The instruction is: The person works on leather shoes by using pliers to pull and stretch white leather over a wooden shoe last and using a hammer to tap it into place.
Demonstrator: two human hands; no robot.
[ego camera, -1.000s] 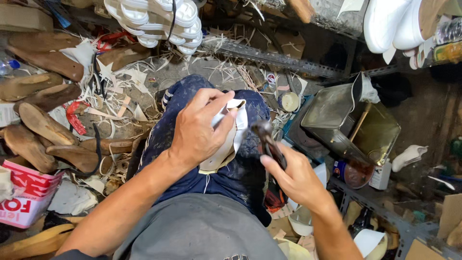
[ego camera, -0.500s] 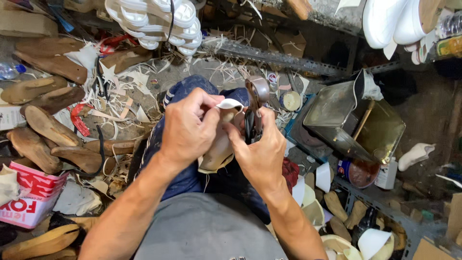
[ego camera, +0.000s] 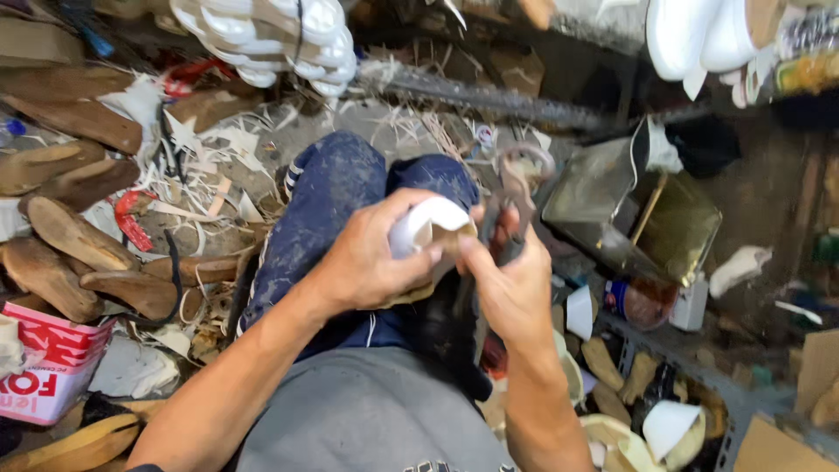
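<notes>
Shoe upper (ego camera: 430,229), tan with a curled white lining, sits over the person's lap above a floor (ego camera: 236,188) littered with pale leather trimmings in a crowded workshop. At left lie wooden shoe lasts (ego camera: 65,236); white soles (ego camera: 271,35) hang above. Left hand (ego camera: 371,262) has its fingers wrapped tight around the upper. Right hand (ego camera: 516,288) is closed on metal pincers (ego camera: 516,188), touching the upper's edge. Further right stands an open metal tin (ego camera: 638,210), near scattered insoles (ego camera: 669,428)
</notes>
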